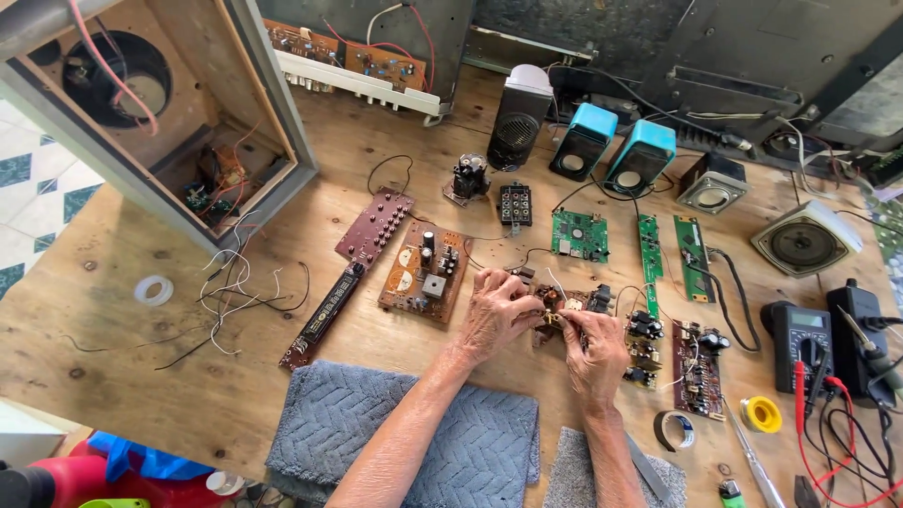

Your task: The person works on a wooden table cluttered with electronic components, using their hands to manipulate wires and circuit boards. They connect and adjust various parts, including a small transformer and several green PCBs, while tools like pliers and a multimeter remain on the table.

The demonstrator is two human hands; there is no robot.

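Note:
My left hand (pixel 494 313) and my right hand (pixel 594 350) meet over a small brown circuit board (pixel 562 306) in the middle of the wooden workbench (pixel 122 310). Both hands pinch the board from either side, fingertips touching near a small brass-coloured part at its centre. Much of the board is hidden under my fingers. A larger brown circuit board (pixel 424 271) with capacitors lies just left of my left hand. Two dark component boards (pixel 643 350) (pixel 697 368) lie right of my right hand.
A grey towel (pixel 329 423) lies under my forearms. Green boards (pixel 578 235), small speakers (pixel 583 141), a multimeter (pixel 800 341) with red leads, tape rolls (pixel 674 430), a screwdriver (pixel 752 461) and an open speaker cabinet (pixel 160 113) with loose wires surround the spot.

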